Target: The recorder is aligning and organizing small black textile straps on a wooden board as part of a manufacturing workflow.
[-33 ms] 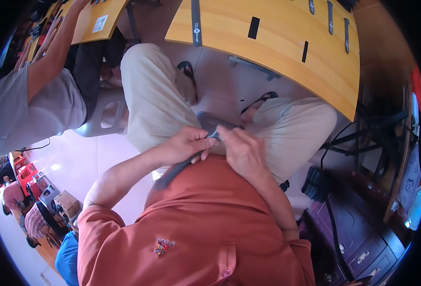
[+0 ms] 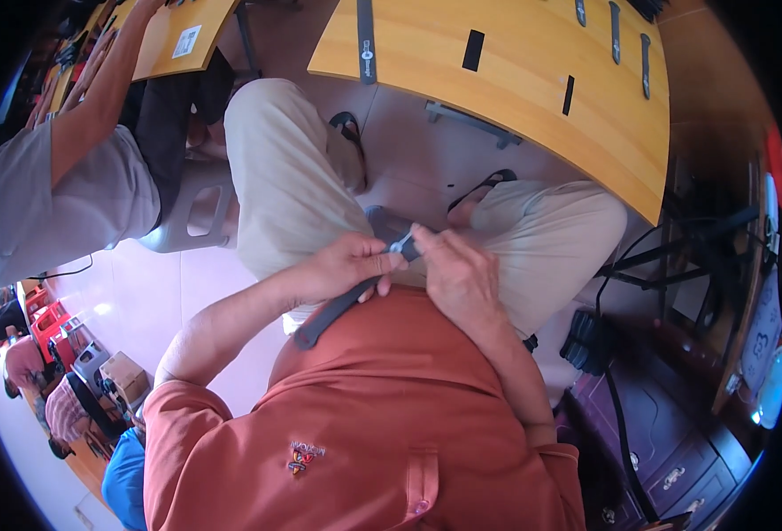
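Observation:
My left hand (image 2: 362, 260) is closed round a dark grey strap (image 2: 331, 316) in front of my belly. One rounded end of the strap hangs down to the left over my red shirt; its other end runs under my right hand (image 2: 455, 268). Where the two hands meet, a light patch shows on the strap beside my left thumb. The right thumb and forefinger are pinched together at a thin whitish sliver (image 2: 404, 240) standing up from that patch. What this sliver is cannot be made out, and its tip is hidden by the fingertips.
Ahead, a yellow wooden table (image 2: 523, 84) carries a similar grey strap (image 2: 366, 44), a black strip (image 2: 473, 50) and several other dark strips. A person in grey (image 2: 72, 186) sits on a plastic stool (image 2: 198, 212) at left. Purple drawers (image 2: 665, 451) stand at right.
My right fingers have moved slightly up and right from the strap, and the whitish sliver shows more plainly. The strap's hanging end has shifted a little to the right.

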`<state>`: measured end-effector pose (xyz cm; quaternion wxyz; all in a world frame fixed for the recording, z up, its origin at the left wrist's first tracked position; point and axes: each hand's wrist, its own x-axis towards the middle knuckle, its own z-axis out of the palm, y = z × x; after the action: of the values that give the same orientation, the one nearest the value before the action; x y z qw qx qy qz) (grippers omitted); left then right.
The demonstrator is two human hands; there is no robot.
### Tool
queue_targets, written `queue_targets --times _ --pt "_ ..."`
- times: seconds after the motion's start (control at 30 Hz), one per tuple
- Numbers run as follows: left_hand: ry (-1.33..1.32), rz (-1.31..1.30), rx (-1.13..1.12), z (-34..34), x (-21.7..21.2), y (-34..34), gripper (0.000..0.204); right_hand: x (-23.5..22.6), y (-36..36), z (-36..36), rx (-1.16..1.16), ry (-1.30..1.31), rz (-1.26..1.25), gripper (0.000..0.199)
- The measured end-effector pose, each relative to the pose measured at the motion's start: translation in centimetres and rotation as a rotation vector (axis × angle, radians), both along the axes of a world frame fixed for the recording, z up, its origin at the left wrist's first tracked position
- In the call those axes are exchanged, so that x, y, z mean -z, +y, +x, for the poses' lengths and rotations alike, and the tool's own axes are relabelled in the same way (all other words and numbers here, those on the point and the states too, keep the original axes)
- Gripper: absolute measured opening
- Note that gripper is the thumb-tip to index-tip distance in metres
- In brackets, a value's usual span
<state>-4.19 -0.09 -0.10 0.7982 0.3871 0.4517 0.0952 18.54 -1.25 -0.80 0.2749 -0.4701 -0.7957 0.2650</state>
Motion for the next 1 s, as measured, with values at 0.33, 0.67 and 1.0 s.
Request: queue_targets --times 0.33,0.67,1.0 --pt "0.074 0.682 -0.487 2.9 2.4 -1.7 0.031 -1.0 0.8 -1.2 0.207 0.195 -0.247 0.025" --pt "0.420 1.088 -0.364 2.5 1.5 -1.6 0.018 -2.5 0.8 -1.3 0.096 0.240 -0.451 0.026" --pt "0.401 1.218 -0.260 2.4 1.9 -1.4 0.019 -2.5 0.4 -1.2 0.075 0.176 -0.399 0.027"
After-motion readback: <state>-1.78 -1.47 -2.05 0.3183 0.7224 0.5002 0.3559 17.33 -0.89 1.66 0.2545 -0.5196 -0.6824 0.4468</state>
